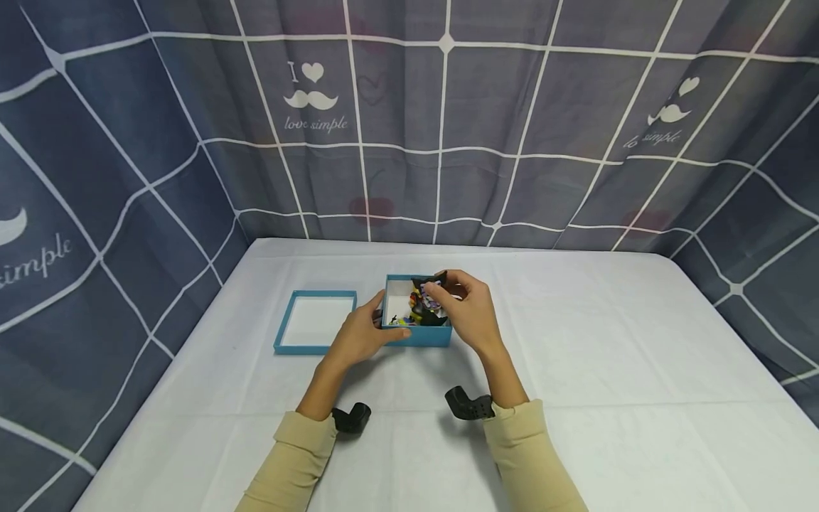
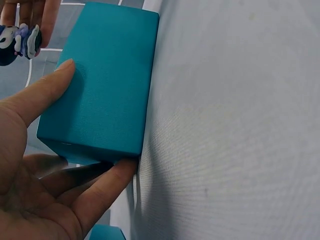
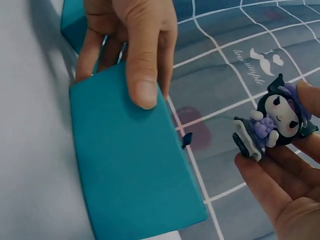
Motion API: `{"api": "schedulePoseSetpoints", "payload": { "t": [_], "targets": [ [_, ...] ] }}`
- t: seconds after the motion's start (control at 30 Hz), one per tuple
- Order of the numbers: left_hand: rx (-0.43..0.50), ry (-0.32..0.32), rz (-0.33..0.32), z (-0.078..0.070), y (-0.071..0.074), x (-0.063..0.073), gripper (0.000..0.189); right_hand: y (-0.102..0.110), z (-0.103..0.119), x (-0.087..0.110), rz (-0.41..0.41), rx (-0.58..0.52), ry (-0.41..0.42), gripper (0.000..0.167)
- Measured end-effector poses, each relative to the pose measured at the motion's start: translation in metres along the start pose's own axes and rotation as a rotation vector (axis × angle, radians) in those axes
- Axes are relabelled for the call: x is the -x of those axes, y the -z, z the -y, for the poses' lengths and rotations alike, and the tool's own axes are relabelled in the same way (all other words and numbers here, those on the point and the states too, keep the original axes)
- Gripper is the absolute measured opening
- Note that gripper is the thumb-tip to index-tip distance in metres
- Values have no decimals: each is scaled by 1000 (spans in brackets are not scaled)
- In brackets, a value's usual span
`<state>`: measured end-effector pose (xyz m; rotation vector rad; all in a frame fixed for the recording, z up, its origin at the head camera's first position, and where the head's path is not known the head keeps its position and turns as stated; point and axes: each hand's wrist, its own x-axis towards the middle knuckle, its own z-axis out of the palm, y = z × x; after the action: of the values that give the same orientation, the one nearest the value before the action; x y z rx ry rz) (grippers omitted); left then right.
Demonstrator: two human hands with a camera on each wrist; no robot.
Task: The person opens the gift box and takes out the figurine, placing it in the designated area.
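Observation:
A teal box (image 1: 419, 337) without its lid stands on the table, its white inside showing. My left hand (image 1: 358, 334) grips the box's left end, thumb on the front wall and fingers around the side, as the left wrist view also shows. Over the box's right part, my right hand (image 1: 470, 309) pinches a small figurine (image 3: 272, 117) between thumb and fingers. The figurine has a white face, a black pointed hood and purple clothing. Inside the box, small colourful figures (image 1: 416, 311) lie partly hidden behind the front wall and the right hand.
Left of the box, a teal lid (image 1: 301, 350) lies with its white inside up, its right edge close behind the left hand. A white cloth (image 1: 608, 341) covers the table. Grey checked curtains (image 1: 397, 92) hang behind and at both sides.

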<state>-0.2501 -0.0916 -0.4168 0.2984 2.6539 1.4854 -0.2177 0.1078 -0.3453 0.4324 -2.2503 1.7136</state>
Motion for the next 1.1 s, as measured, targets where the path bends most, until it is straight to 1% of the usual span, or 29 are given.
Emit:
{"api": "schedulePoseSetpoints", "payload": {
  "t": [0.3,0.43,0.6,0.83,0.97,1.1],
  "targets": [
    [2,2,8,1,2,-1,99,3,3,0,-4,24,8,20],
    [-5,10,9,1,3,-2,100,5,1,-1,-13,28,-9,22],
    [1,1,19,0,4,-4,100,10,-1,-4,-34,32,-18,25],
    [0,1,25,1,6,-5,101,17,-6,-7,-58,20,-47,23],
    [1,-2,33,1,6,-5,101,23,-7,-8,-87,11,-64,23],
    [6,-3,38,1,6,-6,100,30,-29,-14,-135,21,-76,25]
  ]
}}
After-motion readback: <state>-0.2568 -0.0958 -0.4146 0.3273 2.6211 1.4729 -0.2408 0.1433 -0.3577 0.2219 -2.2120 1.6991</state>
